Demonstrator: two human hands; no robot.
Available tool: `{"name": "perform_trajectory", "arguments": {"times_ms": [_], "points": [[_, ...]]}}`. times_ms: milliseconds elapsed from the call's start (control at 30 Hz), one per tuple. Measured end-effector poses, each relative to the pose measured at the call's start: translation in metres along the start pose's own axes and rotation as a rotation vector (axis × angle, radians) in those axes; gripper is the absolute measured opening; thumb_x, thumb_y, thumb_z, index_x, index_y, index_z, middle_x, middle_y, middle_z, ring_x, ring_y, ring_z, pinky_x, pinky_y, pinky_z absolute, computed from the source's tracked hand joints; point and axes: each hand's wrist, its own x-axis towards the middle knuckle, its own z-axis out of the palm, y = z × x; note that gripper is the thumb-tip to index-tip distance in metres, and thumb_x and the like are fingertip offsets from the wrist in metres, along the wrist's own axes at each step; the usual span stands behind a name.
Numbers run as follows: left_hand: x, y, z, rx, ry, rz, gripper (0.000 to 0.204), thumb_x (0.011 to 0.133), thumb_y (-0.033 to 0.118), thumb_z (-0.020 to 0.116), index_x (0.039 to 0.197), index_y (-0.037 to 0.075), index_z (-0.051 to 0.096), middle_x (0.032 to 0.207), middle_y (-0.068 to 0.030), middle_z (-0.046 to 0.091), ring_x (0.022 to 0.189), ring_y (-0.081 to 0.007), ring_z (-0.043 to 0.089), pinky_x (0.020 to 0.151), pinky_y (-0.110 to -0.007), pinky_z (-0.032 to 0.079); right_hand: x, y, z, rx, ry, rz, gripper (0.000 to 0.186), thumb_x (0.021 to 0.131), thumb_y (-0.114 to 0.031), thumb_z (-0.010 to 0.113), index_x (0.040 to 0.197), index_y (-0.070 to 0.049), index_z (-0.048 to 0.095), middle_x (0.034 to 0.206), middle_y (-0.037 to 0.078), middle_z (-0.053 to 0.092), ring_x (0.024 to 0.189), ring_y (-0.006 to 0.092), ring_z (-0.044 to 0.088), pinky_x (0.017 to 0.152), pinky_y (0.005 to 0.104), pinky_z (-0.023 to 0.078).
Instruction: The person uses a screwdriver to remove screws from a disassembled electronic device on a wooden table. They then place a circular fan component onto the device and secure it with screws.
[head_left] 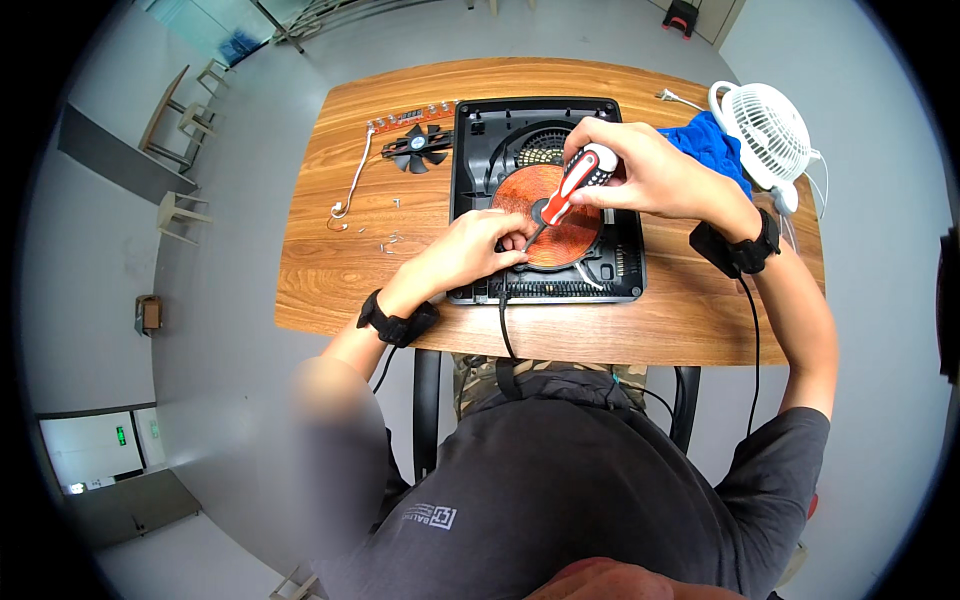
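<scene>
My right hand (pixel 645 165) grips the handle of a screwdriver (pixel 570 188), red, white and black. Its shaft slants down and to the left, across a round copper coil (pixel 525 192). Close to the screwdriver's tip, my left hand (pixel 470 245) has its thumb and fingers pinched together at the coil's lower left edge. Whatever those fingers hold is hidden, as is the tip's exact contact. The coil sits inside an open black plastic housing (pixel 632 275), which looks like the base of an induction cooker. A black power cord (pixel 504 320) runs off its near side.
Left of the housing lie a black fan (pixel 418 148), a narrow circuit board (pixel 410 116) with a white cable (pixel 356 182), and several small screws (pixel 392 240). At the right are a blue cloth (pixel 708 150) and a white desk fan (pixel 765 130). Everything rests on a wooden table (pixel 330 280).
</scene>
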Motion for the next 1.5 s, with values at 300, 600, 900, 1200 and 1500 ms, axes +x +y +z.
{"name": "perform_trajectory", "arguments": {"times_ms": [300, 600, 900, 1200, 1500], "points": [[-0.001, -0.011, -0.016, 0.191, 0.043, 0.110, 0.042, 0.082, 0.009, 0.078, 0.123, 0.007, 0.072, 0.140, -0.0135, 0.061, 0.130, -0.0318, 0.055, 0.111, -0.043, 0.044, 0.001, -0.005, 0.003, -0.016, -0.060, 0.000, 0.035, 0.089, -0.025, 0.079, 0.108, -0.002, 0.059, 0.091, 0.015, 0.069, 0.082, 0.0283, 0.069, 0.071, 0.0375, 0.054], [-0.002, -0.030, 0.001, 0.254, 0.000, -0.027, 0.055, 0.085, 0.028, 0.079, 0.136, 0.011, 0.067, 0.155, -0.0157, 0.049, 0.147, -0.0328, 0.040, 0.120, -0.047, 0.027, 0.007, -0.006, 0.013, -0.033, -0.063, -0.093, 0.036, 0.088, -0.023, 0.078, 0.109, -0.002, 0.058, 0.094, 0.015, 0.069, 0.083, 0.0298, 0.068, 0.071, 0.0374, 0.054], [-0.001, -0.030, -0.001, 0.283, 0.010, 0.003, 0.054, 0.084, 0.029, 0.079, 0.133, 0.010, 0.069, 0.151, -0.0168, 0.055, 0.145, -0.0329, 0.044, 0.119, -0.047, 0.030, 0.010, -0.006, 0.015, -0.057, -0.080, -0.095, 0.037, 0.089, -0.024, 0.077, 0.109, -0.001, 0.057, 0.096, 0.019, 0.068, 0.088, 0.0359, 0.068, 0.076, 0.0416, 0.054], [0.000, -0.026, -0.001, 0.284, 0.012, -0.004, 0.054, 0.082, 0.028, 0.077, 0.132, 0.008, 0.069, 0.150, -0.0174, 0.056, 0.145, -0.0329, 0.044, 0.118, -0.048, 0.030, 0.012, -0.008, 0.014, -0.086, -0.076, -0.113, 0.038, 0.087, -0.024, 0.078, 0.108, 0.000, 0.057, 0.095, 0.019, 0.068, 0.089, 0.0378, 0.068, 0.076, 0.0429, 0.054], [0.001, -0.027, -0.001, 0.307, 0.005, 0.006, 0.054, 0.081, 0.028, 0.078, 0.131, 0.009, 0.070, 0.148, -0.0172, 0.057, 0.143, -0.0328, 0.046, 0.117, -0.047, 0.032, 0.014, -0.005, 0.019, -0.123, -0.060, -0.198, 0.037, 0.086, -0.021, 0.080, 0.108, -0.001, 0.059, 0.095, 0.015, 0.068, 0.084, 0.0318, 0.067, 0.071, 0.0387, 0.053]]}}
